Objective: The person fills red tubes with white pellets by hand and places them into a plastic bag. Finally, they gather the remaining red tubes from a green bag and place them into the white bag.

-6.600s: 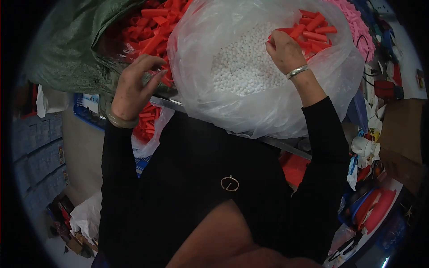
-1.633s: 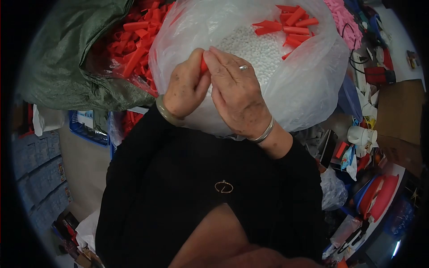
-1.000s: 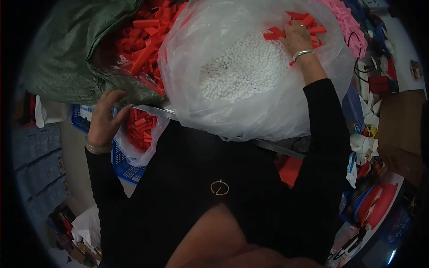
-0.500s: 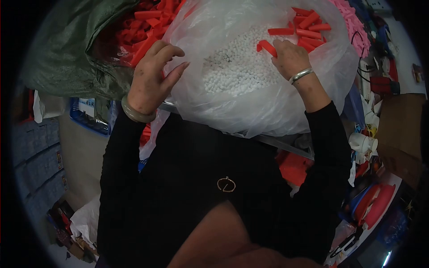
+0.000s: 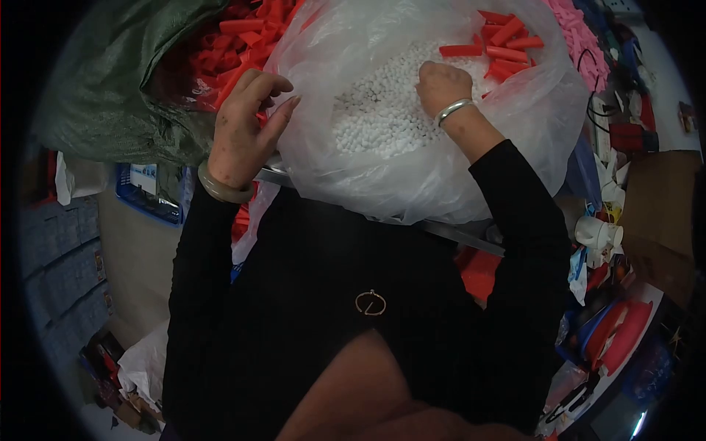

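Note:
My right hand (image 5: 443, 90), with a silver bangle at the wrist, is closed over a mass of small white beads (image 5: 390, 110). Its fingertips are turned away, so whatever they hold is hidden. The beads lie in a large clear plastic bag (image 5: 353, 180). Several red plastic strips (image 5: 507, 54) are gathered at the bag's right side, beyond that hand. At the bag's left edge, my left hand (image 5: 246, 125) is open, its fingers curved and the thumb apart. Just past its fingers is a heap of red plastic pieces (image 5: 239, 44).
A dark green woven sack (image 5: 103, 81) surrounds the red heap on the left. Below it stands a blue basket (image 5: 151, 192). Pink pieces (image 5: 577, 40) lie beyond the bag on the right, near a cardboard box (image 5: 658, 220). A metal edge (image 5: 467, 239) shows under the bag.
My right hand has moved left from beside the red strips to over the beads. The red strip that was at its fingers no longer shows. My left hand has barely shifted.

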A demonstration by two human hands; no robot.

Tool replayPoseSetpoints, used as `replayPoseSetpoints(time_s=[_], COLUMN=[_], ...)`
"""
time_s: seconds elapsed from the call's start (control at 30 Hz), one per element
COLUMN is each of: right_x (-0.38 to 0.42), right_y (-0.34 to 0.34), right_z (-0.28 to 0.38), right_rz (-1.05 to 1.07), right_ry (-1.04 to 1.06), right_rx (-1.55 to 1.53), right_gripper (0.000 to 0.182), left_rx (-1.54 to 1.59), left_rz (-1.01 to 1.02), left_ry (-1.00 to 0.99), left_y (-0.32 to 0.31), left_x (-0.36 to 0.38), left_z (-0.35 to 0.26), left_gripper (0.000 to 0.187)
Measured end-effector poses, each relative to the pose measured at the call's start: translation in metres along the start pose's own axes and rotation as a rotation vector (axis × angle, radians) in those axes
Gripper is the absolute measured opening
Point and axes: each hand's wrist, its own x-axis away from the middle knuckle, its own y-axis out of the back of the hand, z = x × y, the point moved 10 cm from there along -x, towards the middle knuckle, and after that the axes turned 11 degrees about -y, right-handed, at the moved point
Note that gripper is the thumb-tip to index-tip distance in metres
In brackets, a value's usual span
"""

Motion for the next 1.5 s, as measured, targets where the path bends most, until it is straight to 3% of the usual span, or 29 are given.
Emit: replayPoseSetpoints(time_s=[0.1,0.17,0.2,0.27,0.37,0.4,0.47,0.5,0.57,0.67,0.77,0.97,1.07,1.13,1.33,1.37,1.5], right_x=[0.003,0.008,0.01,0.01,0.01,0.011,0.014,0.016,0.017,0.015,0.012,0.012,0.019,0.023,0.033,0.03,0.012], right_y=[-0.012,-0.011,-0.006,0.003,0.005,0.002,-0.002,-0.003,-0.006,0.003,0.013,0.025,0.021,0.008,-0.024,-0.033,-0.052], right_z=[-0.002,-0.006,-0.01,-0.017,-0.026,-0.029,-0.035,-0.036,-0.039,-0.046,-0.053,-0.061,-0.052,-0.043,-0.05,-0.048,-0.014], right_rz=[0.038,0.031,0.01,-0.012,0.042,0.077,0.114,0.135,0.154,0.025,0.006,0.14,0.183,0.302,0.476,0.478,0.593], right_ry=[0.021,0.022,0.016,0.013,0.021,0.018,0.008,0.012,0.019,0.096,0.072,-0.052,-0.036,-0.02,-0.068,-0.07,-0.227], right_rx=[0.022,-0.003,-0.064,-0.126,-0.268,-0.332,-0.403,-0.524,-0.651,-0.832,-0.853,-0.894,-0.638,-0.339,-0.083,-0.078,-0.716], right_gripper=[0.014,0.015,0.016,0.016,0.015,0.015,0.014,0.015,0.015,0.016,0.016,0.024,0.027,0.029,0.031,0.031,0.027], left_rx=[-0.02,-0.33,-0.33,-0.402,-0.438,-0.441,-0.186,-0.189,0.184,0.446,0.654,0.595,0.374,0.372,0.495,0.504,0.518], left_rz=[-0.031,-0.166,-0.167,-0.129,-0.093,-0.089,0.083,0.088,0.103,0.003,-0.073,-0.074,-0.012,-0.033,-0.083,-0.075,-0.077], left_ry=[0.005,-0.18,-0.18,-0.076,-0.042,-0.045,0.268,0.266,0.373,0.516,0.476,0.343,0.337,0.305,0.302,0.292,0.275], left_y=[-0.002,0.007,0.001,-0.015,-0.051,-0.051,-0.07,-0.072,-0.089,-0.093,-0.091,-0.074,-0.072,-0.066,-0.061,-0.063,-0.067], left_x=[-0.001,-0.006,-0.009,-0.015,-0.009,-0.012,-0.008,-0.01,-0.011,-0.027,-0.063,-0.082,-0.055,-0.041,-0.028,-0.028,-0.03], left_z=[0.006,-0.007,-0.008,-0.002,0.029,0.029,0.062,0.065,0.083,0.087,0.066,0.045,0.066,0.074,0.07,0.071,0.068], left_gripper=[0.023,0.042,0.042,0.066,0.073,0.073,0.067,0.067,0.059,0.053,0.049,0.05,0.049,0.048,0.048,0.049,0.049])
